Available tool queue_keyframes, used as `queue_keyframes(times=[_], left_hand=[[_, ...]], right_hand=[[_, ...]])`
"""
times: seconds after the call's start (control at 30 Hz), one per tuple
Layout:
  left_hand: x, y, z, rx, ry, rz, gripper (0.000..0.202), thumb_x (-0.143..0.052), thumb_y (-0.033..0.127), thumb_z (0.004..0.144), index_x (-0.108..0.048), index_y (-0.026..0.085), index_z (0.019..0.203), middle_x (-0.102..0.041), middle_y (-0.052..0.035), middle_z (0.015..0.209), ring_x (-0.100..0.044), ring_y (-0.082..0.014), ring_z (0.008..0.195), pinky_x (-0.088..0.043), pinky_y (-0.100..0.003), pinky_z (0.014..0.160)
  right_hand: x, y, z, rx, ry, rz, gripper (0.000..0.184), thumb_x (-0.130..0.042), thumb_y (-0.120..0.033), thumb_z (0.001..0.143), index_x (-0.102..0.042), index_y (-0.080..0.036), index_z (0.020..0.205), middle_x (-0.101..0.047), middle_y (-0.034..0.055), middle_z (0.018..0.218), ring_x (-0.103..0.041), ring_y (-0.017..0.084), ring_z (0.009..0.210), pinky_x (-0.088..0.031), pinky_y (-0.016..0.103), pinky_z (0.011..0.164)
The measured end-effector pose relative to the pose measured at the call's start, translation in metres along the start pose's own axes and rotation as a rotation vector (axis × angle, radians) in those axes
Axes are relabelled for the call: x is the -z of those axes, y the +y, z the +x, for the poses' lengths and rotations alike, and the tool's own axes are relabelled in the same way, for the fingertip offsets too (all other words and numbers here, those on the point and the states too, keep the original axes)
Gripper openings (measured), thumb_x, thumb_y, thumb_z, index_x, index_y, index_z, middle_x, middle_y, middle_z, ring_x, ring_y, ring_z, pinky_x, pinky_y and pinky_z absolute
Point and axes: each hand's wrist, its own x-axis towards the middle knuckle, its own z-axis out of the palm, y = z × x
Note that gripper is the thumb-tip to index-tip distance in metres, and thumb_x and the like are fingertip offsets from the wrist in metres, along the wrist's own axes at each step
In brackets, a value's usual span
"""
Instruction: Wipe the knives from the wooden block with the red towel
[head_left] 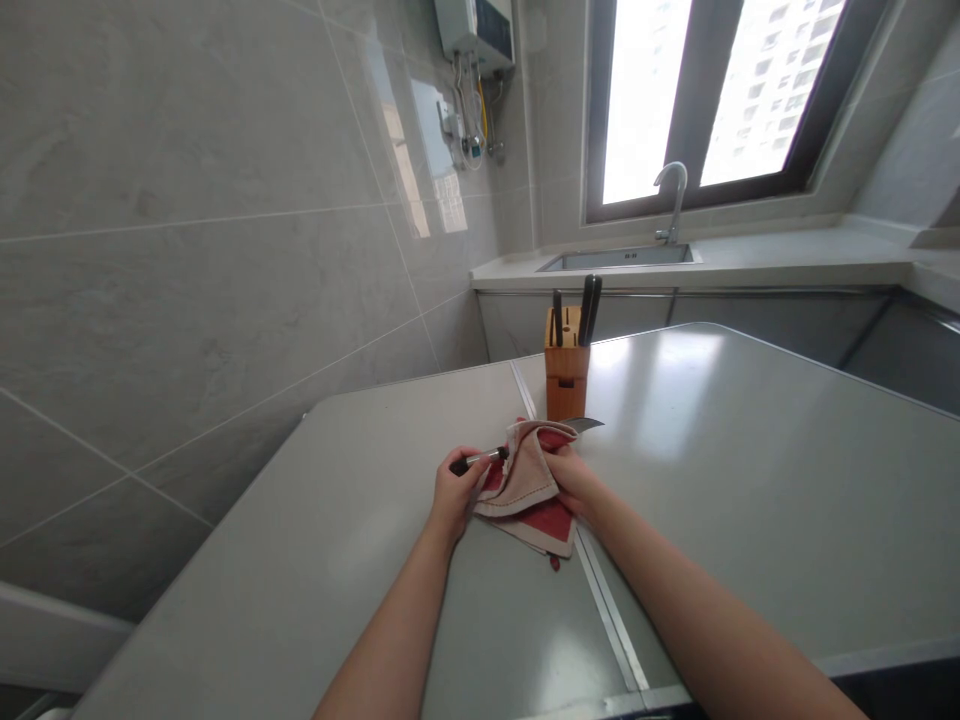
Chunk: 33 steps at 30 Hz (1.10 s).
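Note:
My left hand (456, 492) is closed around the dark handle of a kitchen knife (589, 424), whose blade tip points right. A red and beige cloth (529, 470) wraps the middle of the blade and hides most of it. My right hand (571, 480) grips the cloth from the right side, its fingers partly covered by the folds. Just beyond the blade tip stands a wooden knife block (566, 385) with several black-handled tools upright in its slots.
The pale table (360, 560) has a metal seam strip (611, 615) running front to back. A tiled wall (225, 250) borders it on the left. Behind are a counter with a sink (622, 258), a faucet (677, 200) and a window. A water heater (476, 35) hangs in the corner.

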Motion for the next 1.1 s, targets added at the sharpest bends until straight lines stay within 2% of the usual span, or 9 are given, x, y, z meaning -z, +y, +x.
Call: queue_keyframes(times=[0.17,0.4,0.67,0.83,1.1], left_hand=[[0.001,0.001,0.0,-0.007,0.005,0.032,0.031,-0.073,0.038,0.06,-0.06,0.014,0.076,-0.052,0.0053,0.055,-0.043,-0.0052,0.047,-0.032,-0.017,0.047],[0.0,0.002,0.0,-0.012,0.019,0.03,0.029,-0.071,0.037,0.062,-0.06,0.014,0.075,-0.048,0.006,0.054,-0.038,-0.0044,0.047,-0.028,-0.017,0.045],[0.002,-0.002,0.003,0.018,0.056,-0.067,0.032,-0.073,0.037,0.06,-0.058,0.014,0.076,-0.044,0.0064,0.055,-0.038,-0.0041,0.047,-0.026,-0.017,0.045],[0.003,-0.002,0.004,0.036,0.048,-0.152,0.033,-0.073,0.036,0.06,-0.055,0.015,0.078,-0.043,0.0068,0.055,-0.039,-0.0043,0.047,-0.028,-0.017,0.046],[0.003,-0.003,0.004,0.035,0.025,-0.166,0.03,-0.073,0.035,0.061,-0.055,0.016,0.076,-0.044,0.0075,0.054,-0.039,-0.0039,0.047,-0.029,-0.017,0.047]], right_hand=[[0.001,0.002,0.001,-0.022,0.043,-0.018,0.05,-0.075,-0.03,0.059,-0.059,-0.02,0.106,-0.068,0.0066,0.096,-0.064,0.023,0.088,-0.05,0.036,0.081],[0.008,0.01,0.007,-0.036,0.143,-0.023,0.034,-0.077,-0.03,0.055,-0.062,-0.017,0.082,-0.069,0.0057,0.082,-0.064,0.021,0.077,-0.051,0.035,0.076],[0.008,0.009,0.006,-0.05,0.108,0.017,0.032,-0.076,-0.029,0.056,-0.062,-0.018,0.082,-0.069,0.0052,0.08,-0.065,0.023,0.078,-0.05,0.037,0.077],[0.009,0.009,0.007,-0.049,0.132,0.033,0.032,-0.075,-0.03,0.058,-0.06,-0.019,0.084,-0.069,0.0047,0.082,-0.065,0.022,0.079,-0.051,0.036,0.077],[0.006,0.006,0.006,-0.077,0.191,0.026,0.032,-0.071,-0.042,0.062,-0.056,-0.022,0.083,-0.068,0.0052,0.081,-0.064,0.024,0.082,-0.052,0.037,0.074]])
